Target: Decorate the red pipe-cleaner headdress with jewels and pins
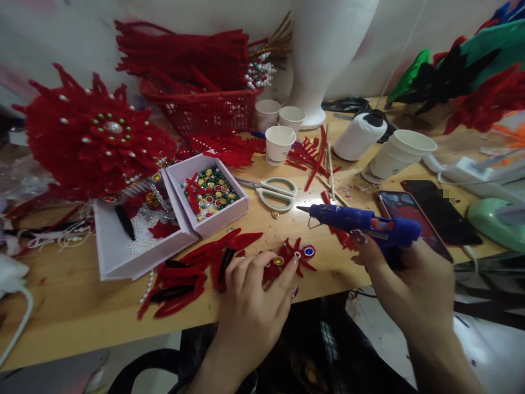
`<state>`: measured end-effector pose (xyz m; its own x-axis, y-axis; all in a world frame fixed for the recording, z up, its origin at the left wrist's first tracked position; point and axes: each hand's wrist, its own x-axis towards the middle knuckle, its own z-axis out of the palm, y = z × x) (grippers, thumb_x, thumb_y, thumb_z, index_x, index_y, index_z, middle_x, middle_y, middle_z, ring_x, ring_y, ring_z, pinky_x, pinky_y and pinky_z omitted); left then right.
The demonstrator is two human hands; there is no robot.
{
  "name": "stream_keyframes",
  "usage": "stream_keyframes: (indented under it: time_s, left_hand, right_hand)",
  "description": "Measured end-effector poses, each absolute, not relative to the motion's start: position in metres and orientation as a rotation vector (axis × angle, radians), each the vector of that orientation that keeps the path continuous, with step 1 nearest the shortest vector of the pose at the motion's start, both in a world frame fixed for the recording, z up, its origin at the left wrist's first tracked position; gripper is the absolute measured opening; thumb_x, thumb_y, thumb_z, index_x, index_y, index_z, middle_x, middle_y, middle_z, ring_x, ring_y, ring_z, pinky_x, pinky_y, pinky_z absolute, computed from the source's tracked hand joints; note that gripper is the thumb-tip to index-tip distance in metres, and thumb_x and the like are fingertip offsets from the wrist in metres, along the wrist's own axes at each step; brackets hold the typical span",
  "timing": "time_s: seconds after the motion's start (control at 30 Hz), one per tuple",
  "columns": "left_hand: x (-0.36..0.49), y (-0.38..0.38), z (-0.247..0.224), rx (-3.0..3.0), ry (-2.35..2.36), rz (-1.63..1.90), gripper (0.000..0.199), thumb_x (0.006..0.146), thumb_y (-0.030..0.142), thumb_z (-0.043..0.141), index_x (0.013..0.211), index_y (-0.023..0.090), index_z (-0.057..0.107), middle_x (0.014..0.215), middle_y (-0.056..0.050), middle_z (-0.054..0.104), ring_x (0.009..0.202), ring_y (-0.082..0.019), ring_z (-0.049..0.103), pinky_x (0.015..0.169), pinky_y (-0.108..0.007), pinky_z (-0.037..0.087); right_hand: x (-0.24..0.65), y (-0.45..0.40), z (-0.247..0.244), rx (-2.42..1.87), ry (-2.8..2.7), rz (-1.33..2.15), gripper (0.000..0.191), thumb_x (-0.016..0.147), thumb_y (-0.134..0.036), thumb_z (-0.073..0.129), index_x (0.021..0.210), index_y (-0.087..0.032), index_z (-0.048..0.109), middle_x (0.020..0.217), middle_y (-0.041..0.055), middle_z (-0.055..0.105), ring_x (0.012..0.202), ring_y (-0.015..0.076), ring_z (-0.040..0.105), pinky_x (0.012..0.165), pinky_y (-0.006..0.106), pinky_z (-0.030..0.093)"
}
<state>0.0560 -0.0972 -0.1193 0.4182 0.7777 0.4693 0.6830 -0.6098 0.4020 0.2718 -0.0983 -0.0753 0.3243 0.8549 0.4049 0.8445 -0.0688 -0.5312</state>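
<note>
Wooden desk, cluttered. At the back: red basket heaped with red fuzzy stems. Big red flower ornament at left, pearl-dotted, green beads round its centre pearl. In front of it, white box, beads in both compartments.

Right grip: closed round the handle of the blue glue gun, above the desk edge, nozzle pointing left. Left grip: palm down, fingers loosely spread, not clamped; index fingertip touching the small red flower piece near a white bead ring.

Blue glue gun is clear of the flower piece, nozzle up and to its right. Red petals with black parts lie just left of the left grip. Scissors beside the box, blades toward it.

Small red flower piece: flat at the desk's front edge, partly under the left fingers. On it: blue gem, yellow gem, white bead ring between.
</note>
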Motion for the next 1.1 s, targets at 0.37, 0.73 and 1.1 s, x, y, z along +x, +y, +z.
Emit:
stream_keyframes:
  time_s: [0.37,0.73,1.1]
  left_hand:
    - [0.077,-0.038,-0.09,2.108,1.469,0.521,0.009,0.088,0.021,0.062,0.09,0.019,0.071,0.092,-0.005,0.063,0.095,-0.025,0.059,0.087,-0.041,0.046]
    - [0.077,-0.04,-0.075,1.932,1.512,0.305,0.016,0.092,0.022,0.051,0.079,0.019,0.06,0.089,-0.004,0.062,0.092,-0.024,0.059,0.083,-0.038,0.043]
    - [0.069,-0.077,-0.075,0.979,1.325,0.94,0.029,0.088,0.049,0.062,0.086,0.021,0.056,0.072,0.003,0.057,0.061,-0.011,0.055,0.058,-0.021,0.047]
  right_hand:
    - [0.266,-0.096,-0.097,-1.842,-1.461,0.023,0.024,0.086,-0.034,0.067,0.105,-0.021,0.06,0.091,0.0079,0.066,0.08,0.0253,0.061,0.068,0.037,0.045]
    - [0.223,-0.129,-0.107,-1.302,-1.762,0.23,0.036,0.083,-0.004,0.057,0.117,-0.015,0.055,0.1,0.0104,0.059,0.091,0.023,0.053,0.078,0.038,0.048]
    - [0.217,-0.132,-0.103,-1.318,-1.08,0.912,0.014,0.089,-0.025,0.064,0.092,-0.026,0.05,0.083,-0.0008,0.054,0.068,0.0133,0.057,0.059,0.023,0.051]
